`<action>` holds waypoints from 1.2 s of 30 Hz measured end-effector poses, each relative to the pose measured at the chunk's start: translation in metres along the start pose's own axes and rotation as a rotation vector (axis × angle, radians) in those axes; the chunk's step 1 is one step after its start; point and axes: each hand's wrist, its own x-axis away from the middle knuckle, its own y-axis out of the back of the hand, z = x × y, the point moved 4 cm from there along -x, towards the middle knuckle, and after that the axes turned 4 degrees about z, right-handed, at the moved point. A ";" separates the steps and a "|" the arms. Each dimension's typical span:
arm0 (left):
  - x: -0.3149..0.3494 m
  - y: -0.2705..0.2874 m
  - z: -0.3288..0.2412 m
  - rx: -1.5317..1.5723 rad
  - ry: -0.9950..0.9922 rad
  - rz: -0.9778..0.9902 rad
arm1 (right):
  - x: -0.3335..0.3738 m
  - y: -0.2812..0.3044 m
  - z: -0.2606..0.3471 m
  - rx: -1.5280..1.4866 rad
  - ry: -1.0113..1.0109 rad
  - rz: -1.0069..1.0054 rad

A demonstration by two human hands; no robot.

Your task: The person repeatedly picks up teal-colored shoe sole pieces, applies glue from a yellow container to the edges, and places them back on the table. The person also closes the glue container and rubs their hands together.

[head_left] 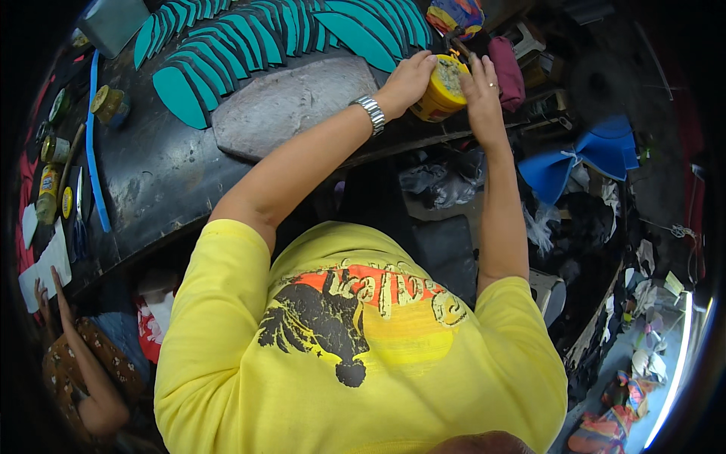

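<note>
A yellow tub with a greenish, crusty top stands at the table's edge, between my two hands. My left hand, with a metal watch on its wrist, grips the tub's left side near the rim. Against its right side lies my right hand, wearing a ring, its fingers bent along the rim. A small brown handle-like part rises behind the tub. Left of my left hand lies a worn grey slab. Beyond it, overlapping rows of teal sole-shaped pieces with dark undersides cover the table.
A maroon bundle sits right of my right hand. On the dark table's left side lie a blue strip, a jar and scissors. Another person's hands show at lower left. Blue sheet material is at right.
</note>
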 end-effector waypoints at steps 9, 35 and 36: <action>0.002 0.022 -0.031 -0.137 0.088 0.400 | 0.036 -0.009 0.018 0.071 0.051 0.007; 0.016 0.033 -0.015 -0.289 -0.253 0.376 | 0.036 0.014 0.016 -0.164 0.010 0.125; 0.017 0.033 -0.016 -0.270 -0.243 0.380 | 0.034 0.015 0.010 -0.363 -0.055 0.119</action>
